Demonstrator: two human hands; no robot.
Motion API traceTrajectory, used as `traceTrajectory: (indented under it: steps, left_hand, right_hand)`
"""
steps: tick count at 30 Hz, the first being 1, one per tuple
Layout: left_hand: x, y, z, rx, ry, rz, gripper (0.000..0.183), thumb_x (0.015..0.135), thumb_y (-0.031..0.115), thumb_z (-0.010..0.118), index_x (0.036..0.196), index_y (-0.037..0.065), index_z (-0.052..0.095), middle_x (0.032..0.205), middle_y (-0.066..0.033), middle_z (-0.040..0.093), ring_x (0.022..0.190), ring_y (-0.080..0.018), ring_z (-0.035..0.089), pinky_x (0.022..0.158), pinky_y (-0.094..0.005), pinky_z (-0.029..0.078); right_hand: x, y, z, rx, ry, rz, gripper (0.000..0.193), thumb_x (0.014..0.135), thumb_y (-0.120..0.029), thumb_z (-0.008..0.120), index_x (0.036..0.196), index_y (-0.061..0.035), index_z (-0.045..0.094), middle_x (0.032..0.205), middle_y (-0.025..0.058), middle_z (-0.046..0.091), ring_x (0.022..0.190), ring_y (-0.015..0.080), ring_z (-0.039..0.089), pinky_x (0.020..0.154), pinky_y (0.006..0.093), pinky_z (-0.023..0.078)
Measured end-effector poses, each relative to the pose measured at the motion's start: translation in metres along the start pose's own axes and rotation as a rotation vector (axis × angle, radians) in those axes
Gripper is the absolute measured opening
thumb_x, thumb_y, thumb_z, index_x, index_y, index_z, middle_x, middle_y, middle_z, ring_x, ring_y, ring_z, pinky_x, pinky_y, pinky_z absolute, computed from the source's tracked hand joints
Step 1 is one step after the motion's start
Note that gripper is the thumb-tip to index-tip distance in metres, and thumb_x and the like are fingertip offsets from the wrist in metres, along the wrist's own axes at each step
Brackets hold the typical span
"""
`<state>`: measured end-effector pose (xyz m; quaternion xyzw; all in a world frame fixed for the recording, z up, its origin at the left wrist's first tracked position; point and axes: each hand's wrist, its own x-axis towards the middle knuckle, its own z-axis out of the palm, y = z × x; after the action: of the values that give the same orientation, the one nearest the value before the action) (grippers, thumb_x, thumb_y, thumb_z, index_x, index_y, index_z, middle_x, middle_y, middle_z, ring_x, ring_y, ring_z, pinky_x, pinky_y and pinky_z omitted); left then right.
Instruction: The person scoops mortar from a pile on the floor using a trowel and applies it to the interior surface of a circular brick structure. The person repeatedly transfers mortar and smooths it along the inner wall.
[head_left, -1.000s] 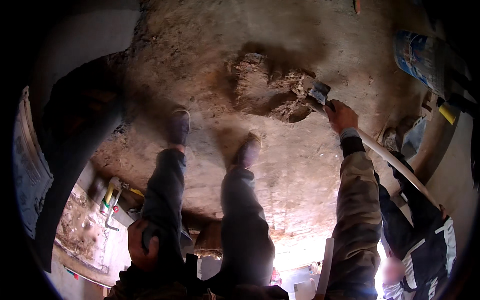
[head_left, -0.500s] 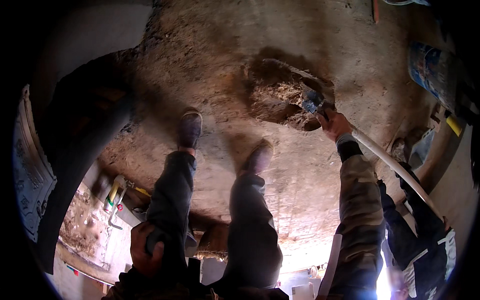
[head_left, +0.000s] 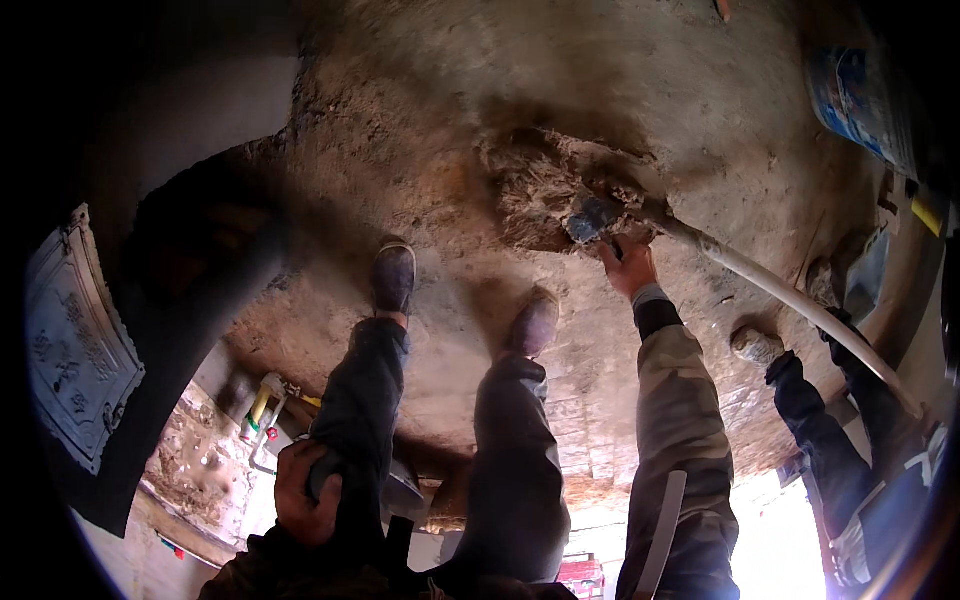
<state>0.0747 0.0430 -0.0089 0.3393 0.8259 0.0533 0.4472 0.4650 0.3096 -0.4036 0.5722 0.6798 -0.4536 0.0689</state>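
My right hand (head_left: 630,268) reaches forward, its fingers closed on a tool with a flat dark blade, which looks like a trowel (head_left: 592,219). The blade rests in a heap of brown mud (head_left: 535,190) on the floor; its handle is mostly hidden by my hand. Just beyond my hand, a long pale pole (head_left: 770,285) runs into the heap, its far end hidden there. Back by my left knee, my left hand (head_left: 303,500) is curled against a dark rounded shape that I cannot make out.
Another person (head_left: 825,425) stands at the right by the pole's upper end. A blue-and-white bucket (head_left: 860,105) is at the upper right. My shoes (head_left: 395,275) stand short of the heap. An ornate pale panel (head_left: 80,340) lies left; pipes with a valve (head_left: 265,410) are at lower left.
My right hand and the blade have shifted left and toward me across the heap. The pole's lower end now shows in the mud. The other person's foot has come into view.
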Motion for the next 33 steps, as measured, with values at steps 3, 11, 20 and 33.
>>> traceTrajectory:
  steps: [3, 11, 20, 33]
  left_hand:
    - [0.003, 0.006, -0.001, 0.024, -0.013, 0.007, 0.039, 0.082, 0.014, 0.069, 0.116, -0.004, 0.064, 0.12, -0.025, 0.06, 0.112, -0.0415, 0.059, 0.1, -0.0451, 0.047]
    - [-0.002, -0.001, 0.002, 0.031, -0.013, 0.034, 0.038, 0.083, 0.013, 0.068, 0.116, -0.005, 0.063, 0.119, -0.0259, 0.06, 0.111, -0.0419, 0.059, 0.098, -0.0448, 0.048]
    - [-0.017, -0.005, 0.003, -0.015, -0.04, 0.013, 0.035, 0.086, 0.015, 0.068, 0.116, -0.002, 0.064, 0.116, -0.0242, 0.06, 0.108, -0.0425, 0.059, 0.096, -0.0443, 0.047]
    - [-0.135, -0.117, 0.024, 0.011, -0.193, 0.026, 0.062, 0.094, 0.046, 0.061, 0.137, 0.002, 0.054, 0.134, -0.0266, 0.057, 0.125, -0.0438, 0.053, 0.107, -0.0509, 0.042]
  right_hand:
    - [-0.005, -0.001, 0.005, 0.078, 0.059, -0.021, 0.038, 0.09, -0.039, 0.071, 0.095, -0.0013, 0.068, 0.083, 0.0258, 0.068, 0.079, 0.0446, 0.067, 0.069, 0.0496, 0.052]
    - [-0.038, -0.003, 0.007, 0.189, 0.165, 0.054, 0.035, 0.092, -0.035, 0.072, 0.099, -0.0004, 0.07, 0.067, 0.0117, 0.065, 0.06, 0.0201, 0.058, 0.061, 0.0371, 0.049]
    - [-0.125, -0.029, -0.018, 0.227, 0.149, 0.151, 0.033, 0.093, -0.035, 0.07, 0.096, -0.0026, 0.071, 0.071, 0.0174, 0.066, 0.064, 0.0258, 0.066, 0.064, 0.0391, 0.052]
    - [-0.299, -0.293, -0.157, 0.523, 0.011, 0.149, 0.026, 0.099, -0.027, 0.06, 0.092, -0.0033, 0.066, 0.065, -0.0002, 0.058, 0.054, 0.0064, 0.049, 0.046, 0.0246, 0.038]
